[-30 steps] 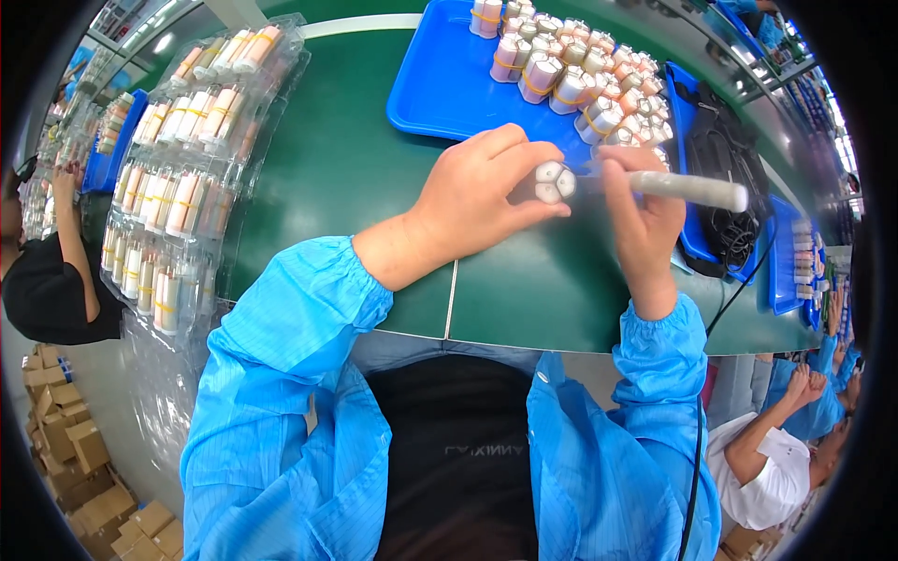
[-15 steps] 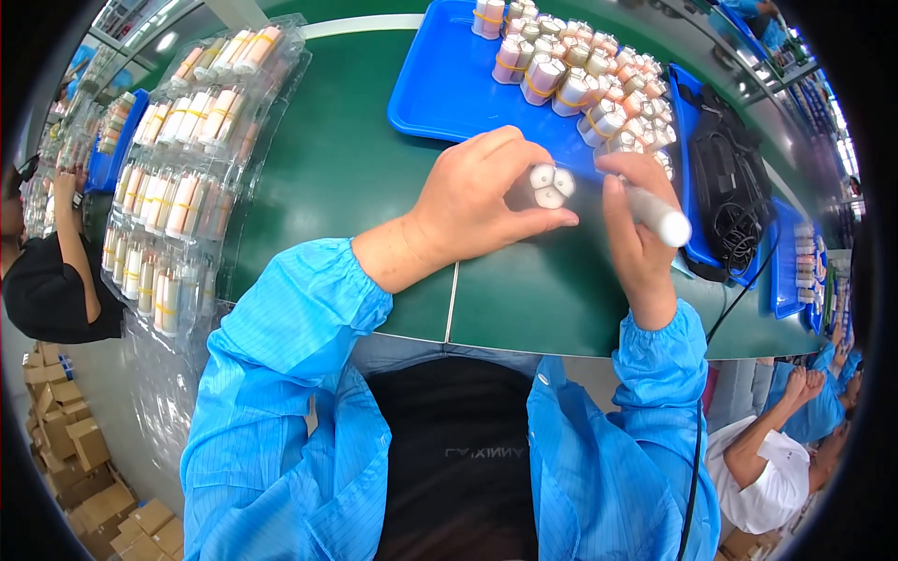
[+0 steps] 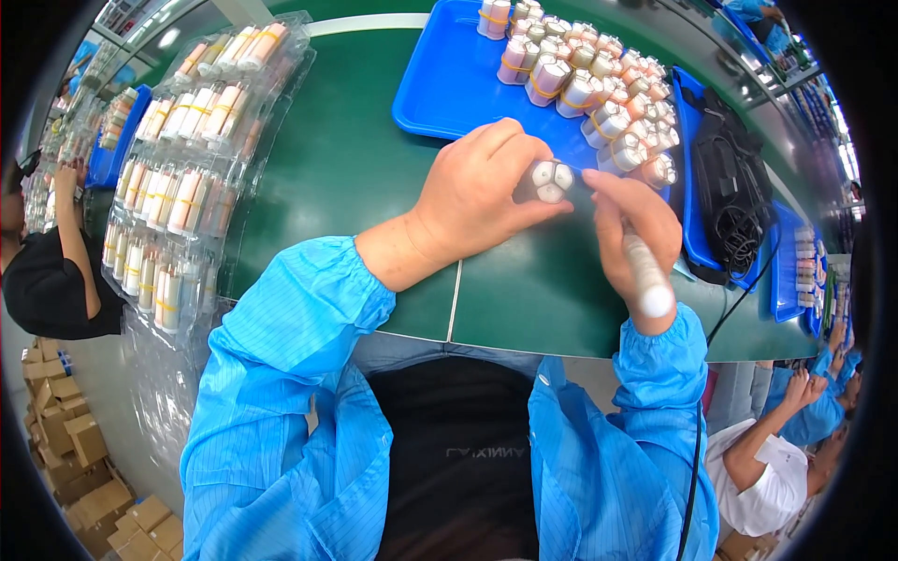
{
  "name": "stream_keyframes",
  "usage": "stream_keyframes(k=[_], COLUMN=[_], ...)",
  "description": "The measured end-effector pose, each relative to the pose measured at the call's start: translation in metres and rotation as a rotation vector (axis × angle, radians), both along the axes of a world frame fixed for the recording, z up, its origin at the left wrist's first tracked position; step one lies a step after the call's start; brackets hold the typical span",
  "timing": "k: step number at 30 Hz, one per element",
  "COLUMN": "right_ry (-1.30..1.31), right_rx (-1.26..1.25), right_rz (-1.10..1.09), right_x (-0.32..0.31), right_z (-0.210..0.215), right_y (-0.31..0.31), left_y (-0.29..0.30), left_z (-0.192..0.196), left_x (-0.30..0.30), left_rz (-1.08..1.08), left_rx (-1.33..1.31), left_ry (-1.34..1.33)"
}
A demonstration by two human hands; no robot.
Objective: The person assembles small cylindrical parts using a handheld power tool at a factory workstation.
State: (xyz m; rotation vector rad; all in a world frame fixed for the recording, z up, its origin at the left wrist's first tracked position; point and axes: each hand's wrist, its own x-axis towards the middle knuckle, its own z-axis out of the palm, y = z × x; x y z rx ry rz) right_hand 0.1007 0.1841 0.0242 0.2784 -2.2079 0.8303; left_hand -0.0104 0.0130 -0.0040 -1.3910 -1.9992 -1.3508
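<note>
Clear plastic blister trays (image 3: 192,159) of cylindrical cells are lying along the left of the green workbench (image 3: 355,178), while at centre the worker's left hand (image 3: 477,192) is gripping a banded bundle of three white-capped cells (image 3: 549,180), end caps facing up, just above the near edge of a blue tray (image 3: 449,93). Just beside it, the right hand (image 3: 631,229) is closing around a white pen-like tool (image 3: 645,276), fingertips touching the bundle; further right, more banded cell bundles (image 3: 599,84) are crowding the blue tray beside a black coiled cable (image 3: 734,196).

Blue tray (image 3: 449,89); dark green table (image 3: 355,168); bright blue sleeves (image 3: 290,355); white-ended cell bundle (image 3: 550,179).
</note>
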Motion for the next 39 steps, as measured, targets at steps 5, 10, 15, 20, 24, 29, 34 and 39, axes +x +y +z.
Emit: stream_keyframes(k=[5,10,15,20,24,29,34,39], right_ry=[0.061,0.077,0.068,0.156,0.036,0.004,-0.346,-0.372], right_rx=[0.265,0.328,0.376,0.074,0.064,0.026,-0.563,-0.669], right_rz=[0.059,0.075,0.071,0.061,-0.03,0.019,0.033,0.033], right_x=[-0.002,-0.003,0.0,0.001,0.011,0.003,0.006,0.002], right_z=[-0.001,-0.001,0.004,0.002,0.013,0.014,0.013,0.006], right_y=[0.003,0.004,0.001,0.003,0.018,0.012,0.005,0.005], left_y=[-0.001,-0.002,0.0,0.001,0.0,-0.002,-0.001,-0.001], left_z=[0.0,0.0,0.001,0.005,0.005,0.006,0.0,-0.004], left_x=[-0.001,-0.001,-0.003,0.0,0.003,-0.002,0.0,0.002], left_rz=[0.028,0.005,-0.019,-0.087,-0.13,-0.037,-0.023,-0.124], left_rx=[0.037,0.061,0.075,0.152,0.116,0.077,-0.087,-0.217], left_ry=[0.002,-0.012,0.023,0.063,0.047,0.123,-0.011,-0.11])
